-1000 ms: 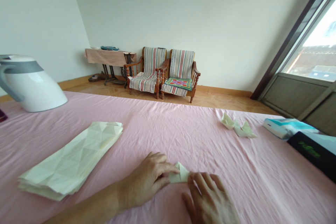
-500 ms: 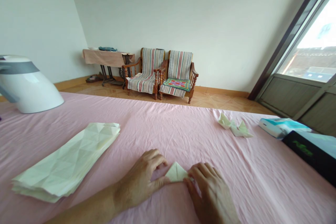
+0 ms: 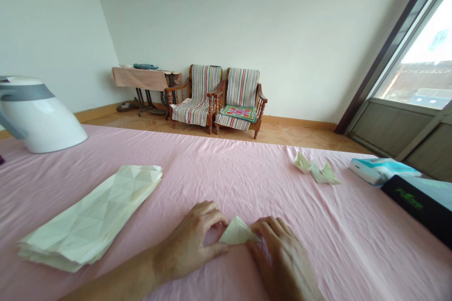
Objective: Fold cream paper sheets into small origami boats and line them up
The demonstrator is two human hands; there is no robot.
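A small folded piece of pale paper (image 3: 237, 234) lies on the pink cloth near the front edge, pinched between both hands. My left hand (image 3: 192, 243) has its fingers curled onto the paper's left side. From the right, my right hand (image 3: 282, 258) presses its fingertips on the paper's right corner. A stack of creased pale paper sheets (image 3: 90, 218) lies to the left. Two finished folded paper shapes (image 3: 316, 169) sit at the far right of the cloth.
The pink cloth (image 3: 226, 178) covers a wide table. A white kettle (image 3: 35, 115) stands at the far left. A teal tissue pack (image 3: 379, 170) and a black box (image 3: 420, 209) lie at the right edge. Two striped wooden chairs (image 3: 221, 99) stand by the wall.
The paper has been turned and refolded between the fingers; its point now tilts up toward the left. Both hands have closed in a little on it.
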